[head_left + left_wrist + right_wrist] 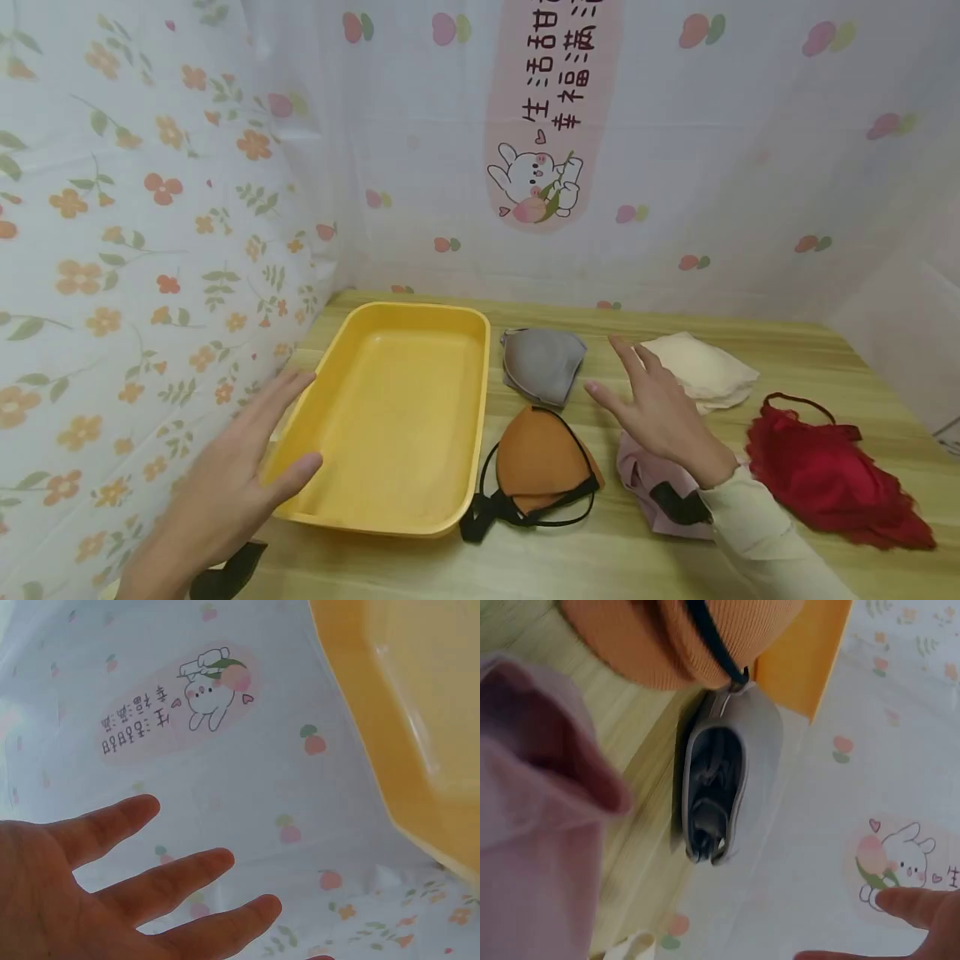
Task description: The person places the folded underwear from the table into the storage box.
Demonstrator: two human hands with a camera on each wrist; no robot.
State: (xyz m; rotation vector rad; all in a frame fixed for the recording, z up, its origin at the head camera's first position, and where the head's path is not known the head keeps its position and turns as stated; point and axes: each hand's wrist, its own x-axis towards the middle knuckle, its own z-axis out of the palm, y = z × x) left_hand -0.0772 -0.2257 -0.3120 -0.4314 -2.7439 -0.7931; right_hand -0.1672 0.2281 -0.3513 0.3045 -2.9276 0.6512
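Observation:
My left hand hovers by the left wall of a yellow tray, its fingers spread and holding nothing. In the left wrist view, that hand's fingers are straight. With fingers extended, my right hand hangs over the folded bras and holds nothing. Below it lies a pink bra, partly hidden by the wrist. Just behind it sits a cream bra. To its left are a grey bra and an orange bra with black straps. A red lace bra lies to the right.
The wooden table carries everything. A floral cloth hangs close along the left side, and a white printed cloth stands as the back wall. Nothing lies inside the yellow tray.

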